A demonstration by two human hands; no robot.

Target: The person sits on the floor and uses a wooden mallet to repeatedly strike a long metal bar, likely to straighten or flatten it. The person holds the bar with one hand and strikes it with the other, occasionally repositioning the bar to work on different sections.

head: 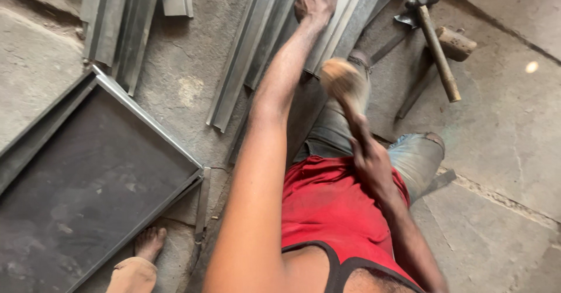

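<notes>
Nearest the camera is the person's own chest in a red vest, with jeans on the bent legs beyond it. To the lower left a bare foot rests on the concrete floor, just beside the corner of a large dark metal tray with a bright folded rim.

The right hand is closed around the handle of a wooden mallet. The mallet is raised above the lap, its rounded pale head blurred and pointing away from the body, over the near end of the metal strips.

The left arm stretches forward, well past the mallet. The left hand is pressed down on a bundle of long folded metal strips, fingers curled over the top edge, holding them against the floor. The strips run diagonally from the upper right toward the person's legs. More folded strips lie just beside them on the left, and another stack lies farther left, near the tray's far corner.

Farther off on the right, a steel hammer with a wooden handle lies on the floor, apart from both hands. A second wooden mallet lies touching or just behind its handle, and a dark flat bar lies under them.
</notes>
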